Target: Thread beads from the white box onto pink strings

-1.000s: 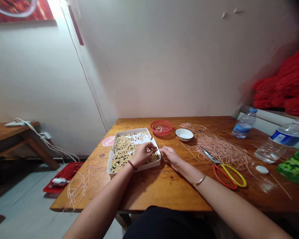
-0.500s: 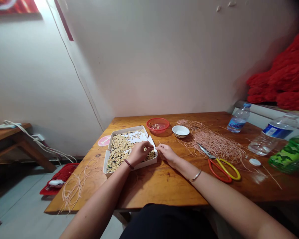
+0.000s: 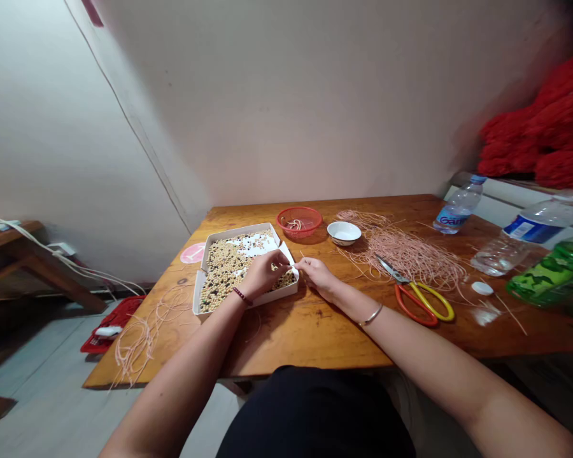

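Note:
My left hand (image 3: 266, 272) is over the front right part of a white box (image 3: 273, 296) of tan and dark beads (image 3: 222, 261). Its thumb and fingers are pinched together; what they hold is too small to make out. Just outside the box's right corner is my right hand (image 3: 315, 273), its fingertips closed on a thin pink cord (image 3: 302, 254) whose end sticks up. The two hands' fingertips nearly meet at the box's edge.
Behind the box stand a red basket (image 3: 299, 222) with cord pieces and a white bowl (image 3: 344, 233). Rightward lie a heap of pink cords (image 3: 410, 254), scissors (image 3: 417, 299), a white cap (image 3: 482, 288) and several bottles (image 3: 459, 205). More cords (image 3: 138, 340) lie at the left edge.
The whole view has tilted down slightly, so the table sits higher in the picture. Both hands keep nearly the same place at the box's right corner, fingers still pinched.

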`<state>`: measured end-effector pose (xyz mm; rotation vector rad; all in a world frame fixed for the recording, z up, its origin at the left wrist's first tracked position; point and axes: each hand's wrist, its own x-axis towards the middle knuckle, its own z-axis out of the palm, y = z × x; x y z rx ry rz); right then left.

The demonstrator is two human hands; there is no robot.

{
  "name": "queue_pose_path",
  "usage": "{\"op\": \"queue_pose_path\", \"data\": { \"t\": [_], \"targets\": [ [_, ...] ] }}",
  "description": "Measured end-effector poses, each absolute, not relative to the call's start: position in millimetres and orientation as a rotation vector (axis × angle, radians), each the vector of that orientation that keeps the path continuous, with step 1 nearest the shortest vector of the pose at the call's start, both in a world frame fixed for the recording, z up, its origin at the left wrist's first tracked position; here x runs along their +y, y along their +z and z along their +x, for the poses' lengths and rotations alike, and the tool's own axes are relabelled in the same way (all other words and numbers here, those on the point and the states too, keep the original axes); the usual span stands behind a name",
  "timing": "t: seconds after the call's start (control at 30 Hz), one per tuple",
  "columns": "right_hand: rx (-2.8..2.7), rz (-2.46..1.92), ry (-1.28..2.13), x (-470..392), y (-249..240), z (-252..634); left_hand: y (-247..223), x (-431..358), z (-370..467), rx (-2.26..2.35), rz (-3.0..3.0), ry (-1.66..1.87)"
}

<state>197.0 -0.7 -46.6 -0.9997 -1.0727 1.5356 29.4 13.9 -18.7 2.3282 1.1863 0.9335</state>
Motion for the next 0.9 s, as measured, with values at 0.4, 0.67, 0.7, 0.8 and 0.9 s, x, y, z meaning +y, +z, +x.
{"op": "queue_pose_path", "data": {
  "t": [0.4,0.67,0.7,0.8,0.9],
  "targets": [
    [-1.063,-1.025,1.526,-0.4,-46.7,198.6,-19.4,15.2,31.1,1.203,2.353,0.873],
    [-1.065,-1.06,1.499,1.8,-49.8,198.6,-17.7,14.1,30.6,1.184,2.327,0.898],
    [-1.067,-1.064,1.503,1.9,-50.2,198.7,-17.5,13.9,30.7,1.184,2.324,0.897],
    [-1.075,-1.064,1.498,1.5,-50.3,198.8,-17.4,13.9,31.1,1.175,2.326,0.896],
    [-1.081,-1.047,1.485,0.7,-49.1,198.5,-18.5,14.9,31.1,1.161,2.322,0.9]
  ]
}}
